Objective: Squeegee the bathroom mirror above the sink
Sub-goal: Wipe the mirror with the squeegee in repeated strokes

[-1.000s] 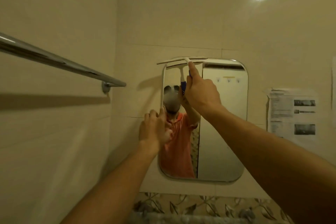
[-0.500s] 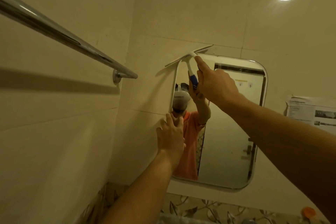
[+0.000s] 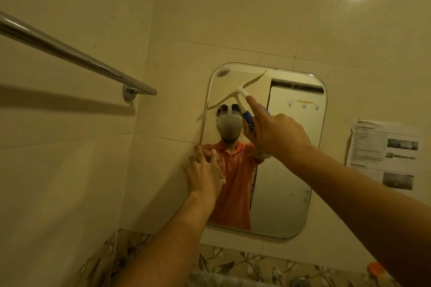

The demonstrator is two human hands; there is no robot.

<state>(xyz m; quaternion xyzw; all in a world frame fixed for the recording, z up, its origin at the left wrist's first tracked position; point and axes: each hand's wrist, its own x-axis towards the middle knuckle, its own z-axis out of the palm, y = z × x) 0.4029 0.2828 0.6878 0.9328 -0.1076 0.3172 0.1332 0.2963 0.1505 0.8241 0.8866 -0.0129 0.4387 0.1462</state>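
Note:
A rounded rectangular mirror (image 3: pixel 286 170) hangs on the beige tiled wall. My right hand (image 3: pixel 277 133) grips the blue handle of a white squeegee (image 3: pixel 235 92), index finger stretched along its neck. The blade lies tilted on the upper left of the glass, its right end high near the top edge. My left hand (image 3: pixel 204 173) rests with straight fingers against the mirror's left edge at mid height. The glass reflects a person in an orange shirt.
A chrome towel bar (image 3: pixel 70 53) juts out from the left wall at head height. A printed paper sheet (image 3: pixel 384 154) is stuck to the wall right of the mirror. Leaf-patterned tiles (image 3: pixel 233 263) run below, with an orange cap (image 3: pixel 375 268) at bottom right.
The squeegee blade has come down from the mirror's top left corner onto the glass. My left hand stays at the left edge. The view has shifted.

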